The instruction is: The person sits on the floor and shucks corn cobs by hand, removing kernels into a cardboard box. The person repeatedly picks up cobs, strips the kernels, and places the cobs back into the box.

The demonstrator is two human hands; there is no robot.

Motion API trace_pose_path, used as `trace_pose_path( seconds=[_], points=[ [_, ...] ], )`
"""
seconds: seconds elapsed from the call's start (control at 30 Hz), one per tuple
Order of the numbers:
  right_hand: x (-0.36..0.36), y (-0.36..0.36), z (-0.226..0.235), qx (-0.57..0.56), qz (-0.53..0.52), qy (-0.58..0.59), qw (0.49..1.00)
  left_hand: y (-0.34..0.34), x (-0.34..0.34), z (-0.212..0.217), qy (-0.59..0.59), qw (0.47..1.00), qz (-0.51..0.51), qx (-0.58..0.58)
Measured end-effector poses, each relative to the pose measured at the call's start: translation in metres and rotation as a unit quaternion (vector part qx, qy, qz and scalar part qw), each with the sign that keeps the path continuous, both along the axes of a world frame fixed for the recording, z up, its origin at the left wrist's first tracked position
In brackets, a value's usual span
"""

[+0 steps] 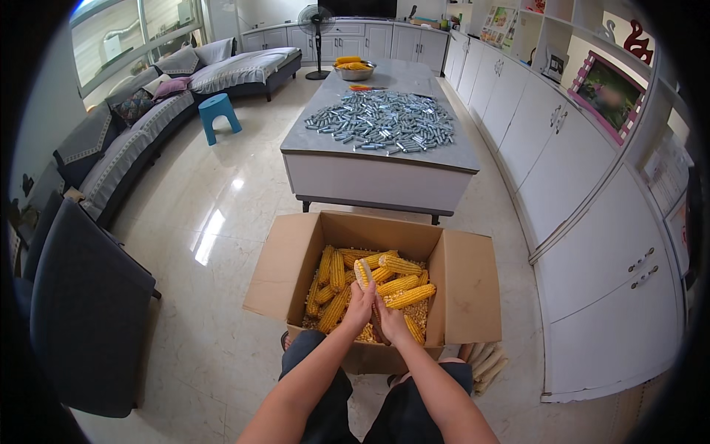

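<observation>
Over the open cardboard box (466, 285), my left hand (359, 305) is closed around a corn cob (363, 272). Its upper end points away from me; yellow kernels show on one side and a pale stripped strip on the other. My right hand (392, 324) presses close against the left, its fingers closed. A narrow reddish-brown length (379, 330) shows between the hands; its kind is unclear and the fingers hide most of it. Inside the box, several yellow corn cobs (410, 297) lie on loose kernels (312, 323).
Bare pale cobs (488, 364) lie on the floor right of the box. Beyond it stands a grey-topped table (314, 142) with many small metallic cylinders (384, 122) and a metal bowl (355, 72) of corn. A dark chair (92, 311) is at left, white cabinets (551, 155) at right.
</observation>
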State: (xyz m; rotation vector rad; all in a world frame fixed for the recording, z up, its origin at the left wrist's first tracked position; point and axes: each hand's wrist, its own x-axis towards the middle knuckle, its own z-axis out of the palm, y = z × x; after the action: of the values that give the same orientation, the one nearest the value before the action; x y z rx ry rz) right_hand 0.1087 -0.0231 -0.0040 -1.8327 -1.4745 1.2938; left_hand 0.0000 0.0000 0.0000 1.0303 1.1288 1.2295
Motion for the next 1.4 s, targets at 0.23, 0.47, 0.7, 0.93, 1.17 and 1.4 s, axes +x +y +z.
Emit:
trace_pose_path(
  seconds=[0.23, 0.47, 0.7, 0.93, 1.17, 1.4],
  points=[
    [0.010, 0.011, -0.036, -0.025, -0.087, 0.055, 0.994, 0.001, 0.004, 0.008, -0.041, 0.998, 0.031, -0.027],
    [0.010, -0.004, 0.034, -0.098, -0.010, 0.335, 0.937, 0.019, -0.021, -0.010, -0.261, 0.949, 0.125, -0.126],
    [0.008, -0.004, 0.009, -0.006, 0.034, 0.292, 0.956, 0.023, -0.023, -0.029, -0.201, 0.969, 0.110, -0.088],
    [0.015, -0.004, 0.014, -0.062, -0.018, 0.345, 0.937, 0.019, -0.016, -0.020, -0.228, 0.958, 0.129, -0.113],
    [0.013, -0.007, 0.023, -0.105, 0.035, 0.420, 0.901, 0.026, -0.030, -0.029, -0.277, 0.941, 0.131, -0.145],
    [0.013, -0.005, 0.019, -0.136, 0.009, 0.428, 0.893, 0.022, -0.027, -0.016, -0.224, 0.958, 0.123, -0.133]
  ],
)
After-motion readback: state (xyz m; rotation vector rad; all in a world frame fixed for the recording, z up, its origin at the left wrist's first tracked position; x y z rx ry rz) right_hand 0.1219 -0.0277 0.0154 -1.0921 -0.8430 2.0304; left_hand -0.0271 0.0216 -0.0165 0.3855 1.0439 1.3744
